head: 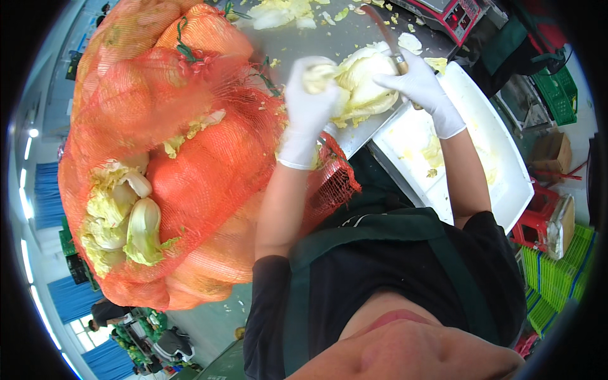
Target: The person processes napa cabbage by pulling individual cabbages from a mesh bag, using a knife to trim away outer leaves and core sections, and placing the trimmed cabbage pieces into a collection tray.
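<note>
A pale yellow napa cabbage head point(370, 88) is between my two gloved hands, above the edge of the metal table point(280, 45). My left hand point(313, 95), blurred, is closed around a pale cabbage piece point(319, 78) at the head's left side. With my right hand point(418, 78) I grip the handle of a knife point(387, 38) with a curved blade, which points up and away; the thumb lies against the cabbage. Part of the handle is hidden by the hand.
Orange mesh sacks point(204, 166) full of cabbages fill the left, with loose leaves point(145, 230) on them. A white tub point(503, 156) holding leaf scraps stands at the right. A red-framed scale point(456, 19) and leaf trimmings point(280, 14) are on the table's far part. Beyond are red stools point(539, 218) and crates.
</note>
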Demonstrator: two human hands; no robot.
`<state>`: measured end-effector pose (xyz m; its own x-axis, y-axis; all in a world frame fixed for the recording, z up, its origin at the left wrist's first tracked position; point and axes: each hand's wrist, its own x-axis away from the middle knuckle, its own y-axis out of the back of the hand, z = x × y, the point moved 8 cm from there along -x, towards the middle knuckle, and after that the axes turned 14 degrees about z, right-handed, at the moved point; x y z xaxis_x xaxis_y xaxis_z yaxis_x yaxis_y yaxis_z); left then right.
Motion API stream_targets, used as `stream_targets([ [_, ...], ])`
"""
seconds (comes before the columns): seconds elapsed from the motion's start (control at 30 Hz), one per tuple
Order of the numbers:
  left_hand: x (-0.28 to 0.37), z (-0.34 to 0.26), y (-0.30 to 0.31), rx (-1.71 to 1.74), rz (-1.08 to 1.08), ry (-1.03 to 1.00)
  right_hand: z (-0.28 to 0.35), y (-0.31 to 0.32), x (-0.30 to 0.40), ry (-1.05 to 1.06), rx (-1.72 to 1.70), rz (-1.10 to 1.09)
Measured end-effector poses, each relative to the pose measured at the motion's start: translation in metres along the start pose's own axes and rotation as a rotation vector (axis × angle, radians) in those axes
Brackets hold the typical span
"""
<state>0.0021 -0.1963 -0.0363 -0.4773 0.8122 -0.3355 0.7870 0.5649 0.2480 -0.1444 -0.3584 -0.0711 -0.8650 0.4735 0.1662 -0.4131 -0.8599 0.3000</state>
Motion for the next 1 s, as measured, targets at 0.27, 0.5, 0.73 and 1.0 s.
stream_targets([
  [0.27,0.012,0.079,0.121,0.352,-0.458,0.098,-0.046,0.072,0.005,0.126,-0.496,-0.099],
  [0.5,-0.008,0.039,0.122,-0.422,-0.505,-0.082,-0.027,0.130,0.032,0.398,-0.708,-0.228],
  [0.73,-0.031,-0.124,-0.020,-0.638,0.169,-0.542,0.023,0.077,0.046,0.440,-0.485,-0.182],
  [1.0,-0.028,-0.078,0.000,0.010,0.128,-0.245,0.070,0.021,0.059,0.546,-0.148,-0.012],
])
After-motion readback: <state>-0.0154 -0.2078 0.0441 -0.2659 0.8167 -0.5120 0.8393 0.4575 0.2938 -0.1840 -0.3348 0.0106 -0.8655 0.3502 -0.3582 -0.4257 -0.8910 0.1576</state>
